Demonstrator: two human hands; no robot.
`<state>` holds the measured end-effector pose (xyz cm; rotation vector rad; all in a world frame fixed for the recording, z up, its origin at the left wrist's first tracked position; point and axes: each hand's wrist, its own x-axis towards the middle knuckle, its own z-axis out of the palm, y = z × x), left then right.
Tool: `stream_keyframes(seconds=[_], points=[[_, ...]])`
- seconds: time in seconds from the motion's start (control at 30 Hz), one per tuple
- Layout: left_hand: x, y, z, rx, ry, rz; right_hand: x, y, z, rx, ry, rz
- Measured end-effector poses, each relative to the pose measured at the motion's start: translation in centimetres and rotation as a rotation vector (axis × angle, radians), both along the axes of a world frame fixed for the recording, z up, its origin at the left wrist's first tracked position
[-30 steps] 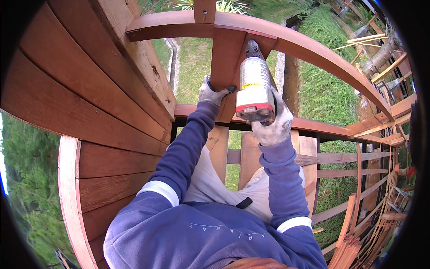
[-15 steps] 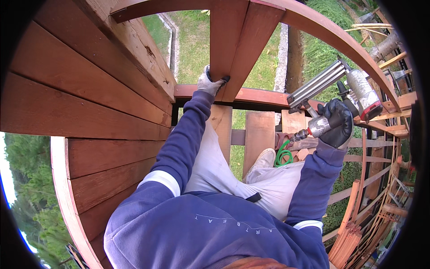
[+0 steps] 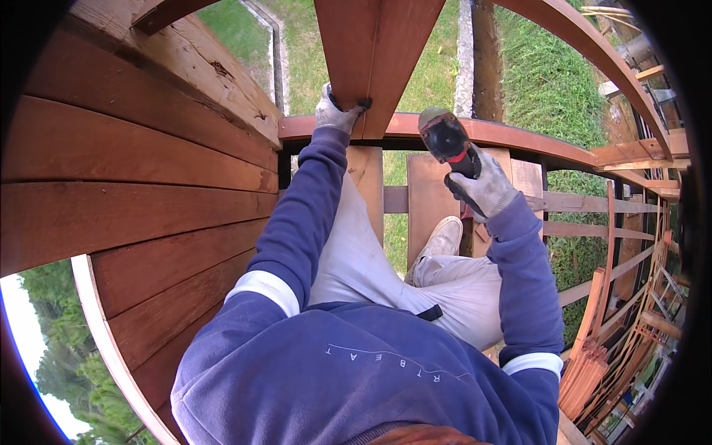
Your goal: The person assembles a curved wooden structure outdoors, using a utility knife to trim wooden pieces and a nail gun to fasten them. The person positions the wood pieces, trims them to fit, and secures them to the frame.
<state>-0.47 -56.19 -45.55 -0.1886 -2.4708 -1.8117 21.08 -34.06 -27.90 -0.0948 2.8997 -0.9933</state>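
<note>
Reddish-brown boards (image 3: 380,67), one pair, edge to edge; lower end at the rail (image 3: 519,136), gripped by the left hand (image 3: 337,116), thumb across the face. Nail gun (image 3: 445,139): right of the boards, above the planks (image 3: 430,185), its black handle enclosed by the right hand (image 3: 493,185). Hazards, as judged: a slack left grip could let the boards slide out of line; a slack right grip could send the tool down between planks. Condition: boards smooth, straight-edged, seam narrow; gun dark-faced with olive dome and red trim, nose hidden.
</note>
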Motion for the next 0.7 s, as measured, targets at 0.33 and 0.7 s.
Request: stream_keyframes(seconds=[0.33,0.7], points=[[0.4,-0.2,1.1,-0.077,-0.005,0.022,-2.3,-5.7,-9.2,0.445,-0.604,0.248],[0.3,-0.3,0.9,-0.111,-0.008,-0.029,-3.7,-7.3,-18.6,0.65,-0.466,0.379]])
